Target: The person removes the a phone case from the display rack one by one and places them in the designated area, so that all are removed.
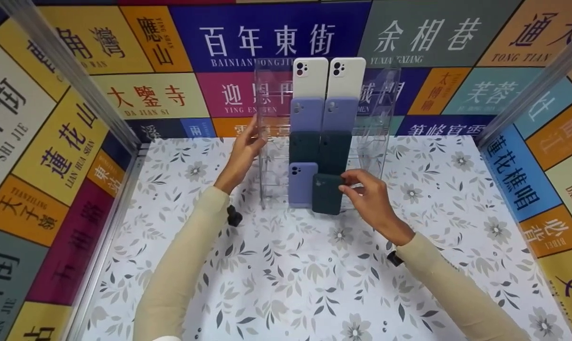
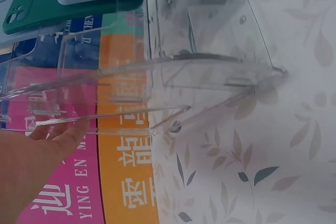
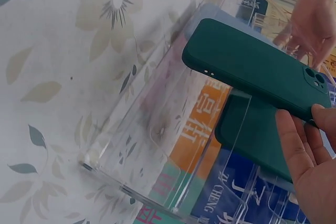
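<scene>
My right hand (image 1: 373,199) pinches a dark green phone case (image 1: 327,195) by its right edge, between thumb and fingers. This case is at the front of a clear acrylic display rack (image 2: 210,59), beside a lavender phone case (image 1: 303,189) on the lowest tier. In the right wrist view the held case (image 3: 241,69) is tilted, above another green case (image 3: 252,135). My left hand (image 1: 242,154) holds the rack's left side; in the left wrist view its fingers (image 2: 71,135) are at the clear side panel, partly seen through it.
Higher tiers hold two white cases (image 1: 310,78), two lavender cases (image 1: 307,116) and two dark green cases (image 1: 305,147). The rack stands on a floral-patterned white table (image 1: 276,284). Colourful printed panels (image 1: 267,28) enclose the back and both sides.
</scene>
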The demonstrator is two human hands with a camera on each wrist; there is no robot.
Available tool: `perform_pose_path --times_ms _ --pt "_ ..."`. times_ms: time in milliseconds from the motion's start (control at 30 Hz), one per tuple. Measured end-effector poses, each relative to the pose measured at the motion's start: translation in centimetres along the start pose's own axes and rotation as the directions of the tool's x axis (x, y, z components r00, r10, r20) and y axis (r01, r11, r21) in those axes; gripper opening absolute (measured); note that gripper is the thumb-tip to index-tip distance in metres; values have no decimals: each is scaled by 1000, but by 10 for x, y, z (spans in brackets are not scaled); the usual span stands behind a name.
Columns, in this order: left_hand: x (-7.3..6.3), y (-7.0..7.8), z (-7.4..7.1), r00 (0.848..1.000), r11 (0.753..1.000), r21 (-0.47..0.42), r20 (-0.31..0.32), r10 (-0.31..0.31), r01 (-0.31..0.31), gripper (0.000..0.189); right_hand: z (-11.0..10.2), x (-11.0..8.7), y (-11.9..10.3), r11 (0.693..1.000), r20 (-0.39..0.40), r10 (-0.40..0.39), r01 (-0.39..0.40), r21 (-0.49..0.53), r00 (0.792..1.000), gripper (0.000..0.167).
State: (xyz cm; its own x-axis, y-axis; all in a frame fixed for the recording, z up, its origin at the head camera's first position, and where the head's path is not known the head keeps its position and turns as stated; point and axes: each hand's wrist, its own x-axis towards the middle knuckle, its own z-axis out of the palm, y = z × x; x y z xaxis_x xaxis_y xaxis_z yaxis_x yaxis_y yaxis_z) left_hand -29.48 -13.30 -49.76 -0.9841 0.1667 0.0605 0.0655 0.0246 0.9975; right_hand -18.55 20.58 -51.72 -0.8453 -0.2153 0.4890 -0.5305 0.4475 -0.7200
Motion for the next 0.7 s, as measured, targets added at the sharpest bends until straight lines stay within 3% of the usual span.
perform_pose_path --times_ms 700 --pt "0 0 1 1000 1000 3 5 7 -7 73 26 -7 -3 1000 24 10 -10 22 1000 25"
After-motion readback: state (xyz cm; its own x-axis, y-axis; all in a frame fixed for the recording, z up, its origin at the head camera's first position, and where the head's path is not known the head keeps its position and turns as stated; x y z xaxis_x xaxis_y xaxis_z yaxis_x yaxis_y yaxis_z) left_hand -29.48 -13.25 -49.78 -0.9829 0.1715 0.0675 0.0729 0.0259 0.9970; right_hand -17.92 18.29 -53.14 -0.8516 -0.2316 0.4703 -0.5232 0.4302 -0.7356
